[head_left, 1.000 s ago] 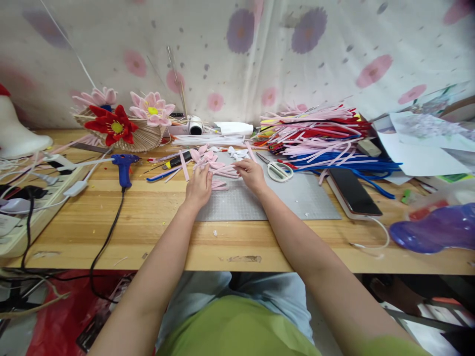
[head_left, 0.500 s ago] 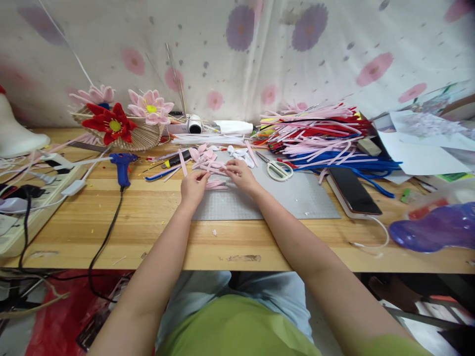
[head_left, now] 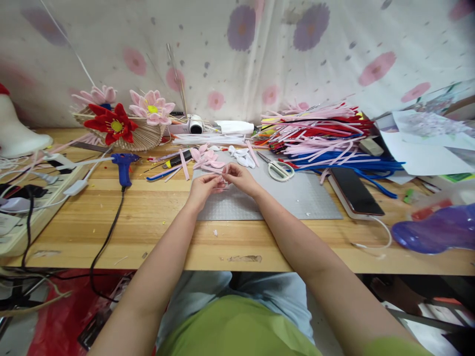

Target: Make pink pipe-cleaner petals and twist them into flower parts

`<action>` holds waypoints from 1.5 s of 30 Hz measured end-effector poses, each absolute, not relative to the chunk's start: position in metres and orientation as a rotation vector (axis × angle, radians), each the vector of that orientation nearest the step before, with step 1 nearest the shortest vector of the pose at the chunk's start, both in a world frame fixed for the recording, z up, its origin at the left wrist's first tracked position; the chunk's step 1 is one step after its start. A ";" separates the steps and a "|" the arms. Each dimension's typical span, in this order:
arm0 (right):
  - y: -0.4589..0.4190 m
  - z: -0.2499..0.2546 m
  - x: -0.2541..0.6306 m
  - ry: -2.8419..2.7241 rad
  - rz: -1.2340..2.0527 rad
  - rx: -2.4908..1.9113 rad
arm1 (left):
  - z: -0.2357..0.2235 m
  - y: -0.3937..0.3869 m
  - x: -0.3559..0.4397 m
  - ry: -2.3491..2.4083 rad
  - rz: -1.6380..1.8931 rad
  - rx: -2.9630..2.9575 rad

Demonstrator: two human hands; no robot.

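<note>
My left hand (head_left: 202,188) and my right hand (head_left: 239,177) meet over the grey cutting mat (head_left: 289,200), fingertips pinched together on a small pink pipe-cleaner petal (head_left: 219,182). More pink petals (head_left: 206,157) lie in a loose heap just beyond my fingers, with a few white ones (head_left: 241,155) beside them. Scissors (head_left: 276,168) rest on the mat to the right of my right hand.
A blue glue gun (head_left: 123,165) stands at left, its black cord running off the table edge. A basket with red and pink flowers (head_left: 122,123) sits behind it. Piled pipe cleaners (head_left: 319,136), a phone (head_left: 354,190), papers and a purple object (head_left: 438,230) fill the right.
Both hands have drawn back from the petal heap toward me and come together, lifting a pink petal off the mat between the fingertips.
</note>
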State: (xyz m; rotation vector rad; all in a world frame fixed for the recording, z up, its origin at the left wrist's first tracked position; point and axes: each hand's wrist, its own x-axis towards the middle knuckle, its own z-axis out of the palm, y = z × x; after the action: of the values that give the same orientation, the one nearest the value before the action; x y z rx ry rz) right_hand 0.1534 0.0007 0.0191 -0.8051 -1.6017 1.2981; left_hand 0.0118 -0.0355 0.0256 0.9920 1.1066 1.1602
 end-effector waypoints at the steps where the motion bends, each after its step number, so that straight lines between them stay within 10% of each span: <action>1: 0.001 0.020 0.154 -1.594 1.306 -0.799 | 0.026 -0.036 0.011 1.097 1.153 0.991; 23: 0.009 0.025 0.165 -0.966 1.592 -0.661 | 0.034 -0.037 0.004 0.942 1.032 0.820; 33: 0.003 0.034 0.194 -1.610 1.945 -0.761 | 0.016 -0.017 -0.014 1.382 1.486 1.309; 45: 0.008 0.024 0.190 -1.660 1.572 -0.842 | 0.018 -0.028 -0.006 1.305 1.130 1.333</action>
State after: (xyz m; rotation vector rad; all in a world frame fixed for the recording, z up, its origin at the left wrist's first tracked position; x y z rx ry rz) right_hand 0.1902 0.0076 0.0243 -0.8424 -1.6603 1.5723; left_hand -0.0057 -0.0276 0.0185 1.3330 1.3046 1.1305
